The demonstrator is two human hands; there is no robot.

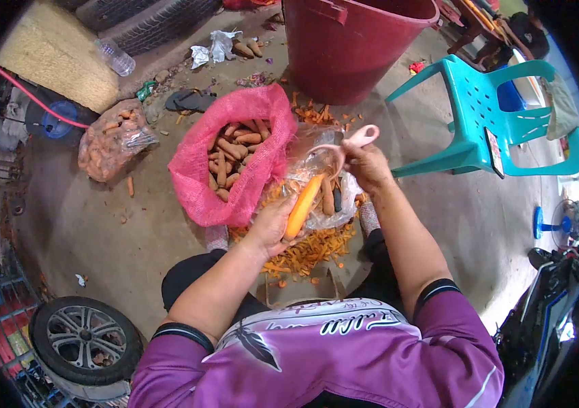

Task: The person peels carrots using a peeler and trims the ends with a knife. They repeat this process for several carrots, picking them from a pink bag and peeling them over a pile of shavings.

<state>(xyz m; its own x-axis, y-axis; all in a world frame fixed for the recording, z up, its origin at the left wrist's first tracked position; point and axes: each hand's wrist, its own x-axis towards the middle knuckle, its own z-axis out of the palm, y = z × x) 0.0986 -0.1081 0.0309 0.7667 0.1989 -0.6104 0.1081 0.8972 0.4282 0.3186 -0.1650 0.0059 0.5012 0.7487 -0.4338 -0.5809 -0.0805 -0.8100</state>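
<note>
Pink sack (187, 163): unpeeled carrots (235, 151)
Clear bag (116, 139): carrots, beside sack
Peelings (313, 253): piled between feet
Left hand (274, 223): grasps peeled carrot (305, 206)
Right hand (370, 163): grips peeler (359, 137)

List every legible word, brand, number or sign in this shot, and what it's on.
None reads with certainty.
Purple shirt: large outlined script with smaller lettering above, too folded and distorted to quote.
Flat object on the green chair: any markings too small.
Wheel: nothing legible.

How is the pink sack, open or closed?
Open. The pink sack has its mouth spread wide, and carrots show inside.
</note>
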